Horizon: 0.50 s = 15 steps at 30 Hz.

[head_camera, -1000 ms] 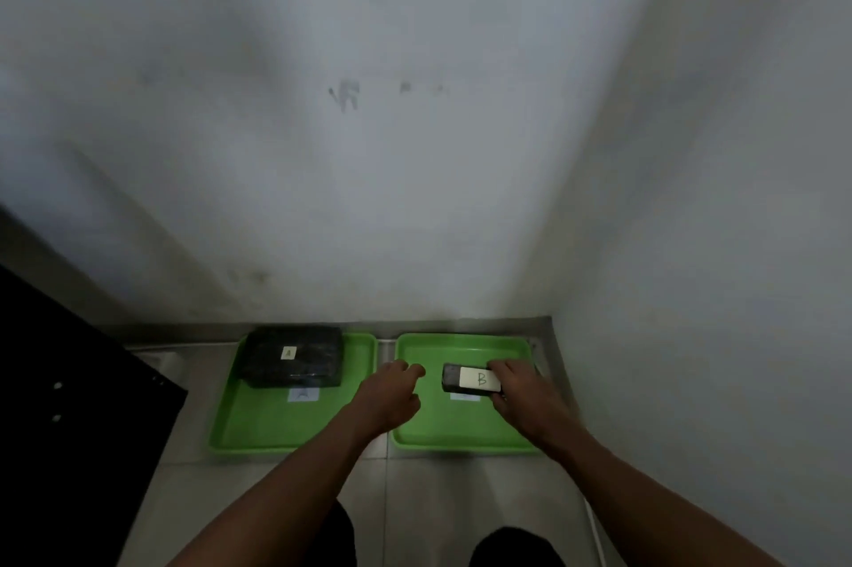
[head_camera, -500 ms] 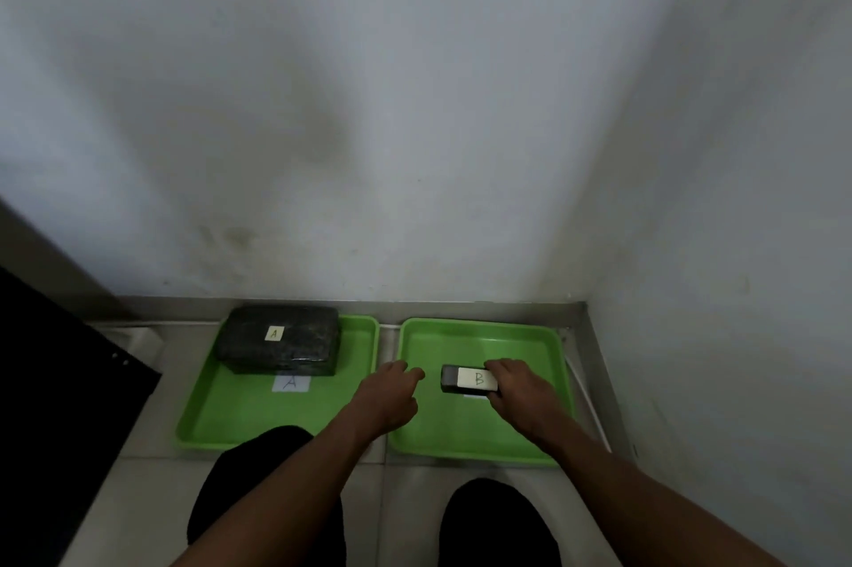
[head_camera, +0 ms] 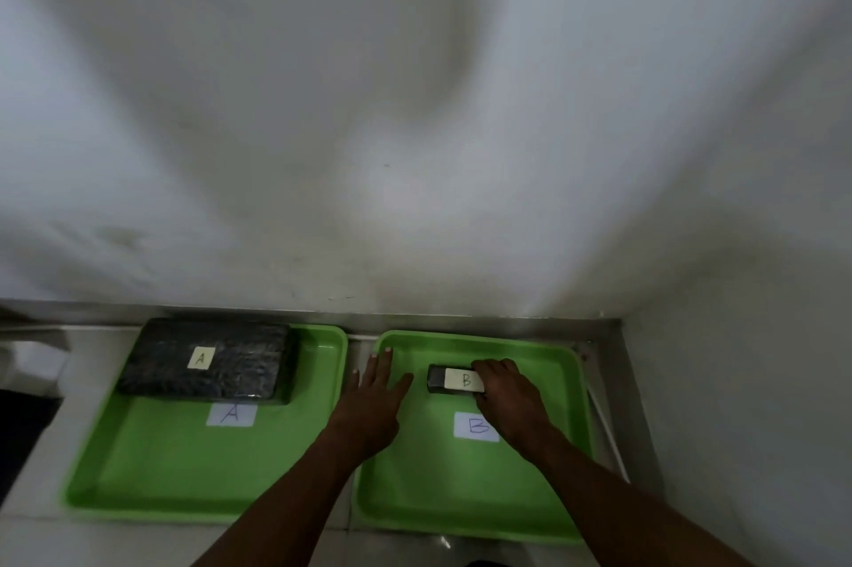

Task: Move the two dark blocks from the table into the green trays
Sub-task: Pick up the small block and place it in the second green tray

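A pale wall (head_camera: pixel 415 105) fills the upper part of the view and meets the desk (head_camera: pixel 27 539) along a metal strip at its far edge. Two green trays sit side by side on the desk, nearly touching. The left tray (head_camera: pixel 138 474) has a white label marked A on its floor, and the right tray (head_camera: pixel 461 497), close to the desk's right edge and far right corner, has a label marked B.

The large block (head_camera: pixel 203 359) lies flat in the far left corner of the left tray, a small A sticker on its top. The small block (head_camera: pixel 438 378) lies on the floor of the right tray, toward the tray's far edge, with a B sticker across its top.

The left hand (head_camera: pixel 373 400) is open and flat, fingers spread, resting over the near-touching rims of the two trays; it holds nothing and lies just left of the small block. The right hand (head_camera: pixel 507 396) is curled over the right end of the small block, fingers on its far side and thumb toward its near side, gripping it.
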{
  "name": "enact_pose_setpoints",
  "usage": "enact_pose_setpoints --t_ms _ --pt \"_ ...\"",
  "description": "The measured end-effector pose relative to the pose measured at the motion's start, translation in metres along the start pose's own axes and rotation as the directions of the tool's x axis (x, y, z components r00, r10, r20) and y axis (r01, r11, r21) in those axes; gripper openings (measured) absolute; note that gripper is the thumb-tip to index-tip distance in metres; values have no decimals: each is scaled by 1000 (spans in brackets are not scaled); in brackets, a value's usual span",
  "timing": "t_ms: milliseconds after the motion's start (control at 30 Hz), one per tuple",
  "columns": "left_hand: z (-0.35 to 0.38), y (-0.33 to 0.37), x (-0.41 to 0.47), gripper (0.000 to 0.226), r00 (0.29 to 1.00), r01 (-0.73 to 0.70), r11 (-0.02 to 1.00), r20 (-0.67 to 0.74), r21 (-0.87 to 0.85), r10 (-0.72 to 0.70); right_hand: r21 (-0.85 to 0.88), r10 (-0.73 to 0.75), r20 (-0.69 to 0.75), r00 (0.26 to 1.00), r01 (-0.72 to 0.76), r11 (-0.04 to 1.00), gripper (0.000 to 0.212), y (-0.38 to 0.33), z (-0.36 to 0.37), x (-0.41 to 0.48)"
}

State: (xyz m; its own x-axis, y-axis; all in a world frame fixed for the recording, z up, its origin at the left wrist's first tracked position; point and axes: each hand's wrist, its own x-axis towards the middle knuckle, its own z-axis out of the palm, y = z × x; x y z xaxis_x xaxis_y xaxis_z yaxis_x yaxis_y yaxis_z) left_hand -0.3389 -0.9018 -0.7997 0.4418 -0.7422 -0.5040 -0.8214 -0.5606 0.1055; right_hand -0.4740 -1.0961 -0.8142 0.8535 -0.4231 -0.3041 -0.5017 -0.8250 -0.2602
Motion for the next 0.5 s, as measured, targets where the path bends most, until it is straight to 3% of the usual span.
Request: enact_pose_setpoints --t_ms 267,500 --pt "22 -11 15 72 995 -5 999 100 -33 8 -3 25 33 999 -25 1000 48 9 36 16" --pt "14 -14 6 70 994 -40 999 104 -9 41 -19 44 24 999 -44 999 60 6 27 9"
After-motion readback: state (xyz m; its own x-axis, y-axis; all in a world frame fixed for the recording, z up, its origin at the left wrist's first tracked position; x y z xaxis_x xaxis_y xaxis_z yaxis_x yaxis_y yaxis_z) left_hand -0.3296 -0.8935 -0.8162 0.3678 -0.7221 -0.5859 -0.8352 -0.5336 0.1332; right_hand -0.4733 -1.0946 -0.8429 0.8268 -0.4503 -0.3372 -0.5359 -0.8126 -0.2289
